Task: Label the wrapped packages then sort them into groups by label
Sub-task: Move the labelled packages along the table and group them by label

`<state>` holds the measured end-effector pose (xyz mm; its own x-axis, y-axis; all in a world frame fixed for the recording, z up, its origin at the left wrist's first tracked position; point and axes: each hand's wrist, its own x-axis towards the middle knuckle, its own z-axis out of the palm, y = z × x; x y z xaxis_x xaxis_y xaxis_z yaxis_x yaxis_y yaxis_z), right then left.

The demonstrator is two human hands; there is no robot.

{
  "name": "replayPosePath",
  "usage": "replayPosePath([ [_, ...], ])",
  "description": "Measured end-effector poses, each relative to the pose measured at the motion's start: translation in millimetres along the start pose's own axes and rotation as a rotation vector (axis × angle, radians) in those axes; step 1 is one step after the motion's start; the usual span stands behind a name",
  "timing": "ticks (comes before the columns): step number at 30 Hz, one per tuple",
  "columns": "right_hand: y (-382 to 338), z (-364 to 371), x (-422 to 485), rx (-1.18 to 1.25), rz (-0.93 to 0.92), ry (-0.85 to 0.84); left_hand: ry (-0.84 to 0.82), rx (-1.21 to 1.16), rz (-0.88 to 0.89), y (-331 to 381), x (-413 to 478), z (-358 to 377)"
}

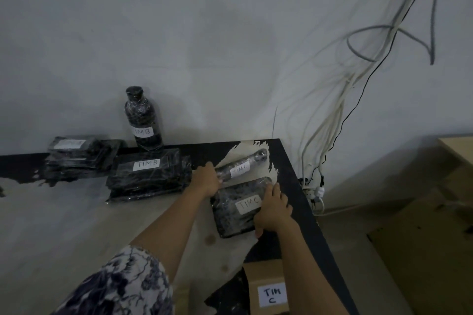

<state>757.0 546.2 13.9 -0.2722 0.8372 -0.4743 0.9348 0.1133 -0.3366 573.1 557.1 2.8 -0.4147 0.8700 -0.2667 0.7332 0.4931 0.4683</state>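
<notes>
A flat black wrapped package (pixel 230 215) with a white "TIM C" label lies near the table's right edge. My right hand (pixel 272 208) grips its right side. My left hand (pixel 206 178) holds the near end of a wrapped rod-shaped package (pixel 243 165), also labelled "TIM C", which lies just behind the flat one. Left of them sits a flat package labelled "TIM B" (pixel 148 174). Behind it stands a wrapped bottle (pixel 143 120) with the same label. Further left is a stack of wrapped packages (pixel 76 156) with a white label I cannot read.
A cardboard box (pixel 268 291) labelled "TIM C" sits at the near right of the worn table (pixel 76 225). Cables (pixel 332 123) hang down the wall to a power strip (pixel 314 192) beyond the table's right edge. More cardboard (pixel 422 238) lies on the floor.
</notes>
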Motion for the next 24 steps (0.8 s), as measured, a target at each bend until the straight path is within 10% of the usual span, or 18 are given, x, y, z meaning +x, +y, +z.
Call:
replayPosePath([
  [4, 4, 0, 1, 0.069, -0.004, 0.036, 0.114, -0.288, 0.063, 10, -9, -20],
  [9, 8, 6, -1, 0.276, -0.026, 0.143, -0.136, -0.456, 0.173, 0, -31, -38],
  [14, 1, 19, -14, 0.534, -0.006, 0.37, -0.219, -0.342, 0.138, -21, -49, -18],
  [24, 4, 30, -20, 0.139, -0.102, 0.41, 0.086, 0.146, 0.329, 0, -81, -2],
])
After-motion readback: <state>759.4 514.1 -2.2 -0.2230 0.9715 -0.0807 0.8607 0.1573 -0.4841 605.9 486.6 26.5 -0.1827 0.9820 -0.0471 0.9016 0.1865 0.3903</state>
